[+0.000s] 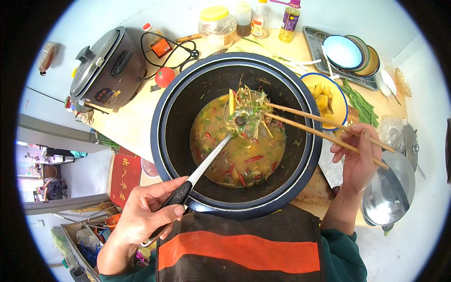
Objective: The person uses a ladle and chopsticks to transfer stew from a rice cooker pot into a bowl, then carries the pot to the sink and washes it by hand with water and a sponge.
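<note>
My left hand (148,208) grips the black handle of a metal ladle (209,159), whose bowl is over the soup inside a large dark pot (178,105). Greens, stringy bits and a yellow strip are heaped at the ladle's bowl. In my right hand (361,151) is a pair of wooden chopsticks (310,121), their tips touching the right side of that heap. Brownish soup (225,172) with red chillies and green pieces lies in the pot's bottom. The ladle bowl is largely hidden by the food.
A slow cooker (112,70), a tomato (164,77) and a black power cord stand left. Bottles and a yellow-lidded jar (216,28) line the back. To the right are a bowl of yellow chunks (338,95), green stalks (359,102), stacked dishes (343,51), a cleaver (329,165) and a metal pan (384,204).
</note>
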